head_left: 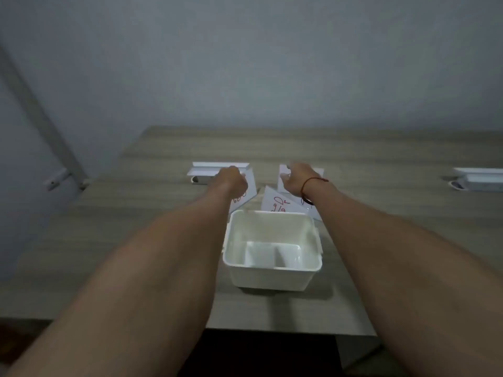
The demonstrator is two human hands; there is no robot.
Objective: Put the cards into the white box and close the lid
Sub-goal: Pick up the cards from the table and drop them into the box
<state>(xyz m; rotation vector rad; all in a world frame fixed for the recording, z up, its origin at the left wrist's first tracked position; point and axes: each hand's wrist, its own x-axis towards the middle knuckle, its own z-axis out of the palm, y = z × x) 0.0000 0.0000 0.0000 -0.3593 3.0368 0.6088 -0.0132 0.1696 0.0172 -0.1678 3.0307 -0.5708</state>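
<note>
An open white box (272,276) stands near the table's front edge, with nothing inside it. Just behind it lie several white cards with red writing, one in the middle (275,204) leaning toward the box's far rim. My left hand (230,180) has its fingers curled down onto the left card (243,195), whose near end sticks out below the hand. My right hand (296,178), with a red string at the wrist, rests with fingers spread on the right card (283,170). I cannot make out a lid.
The wooden table (136,227) runs to a grey wall. A white flip-up cable hatch (217,170) sits just behind my left hand, and another one (479,180) lies at the far right. A grey metal frame (54,137) leans at the left.
</note>
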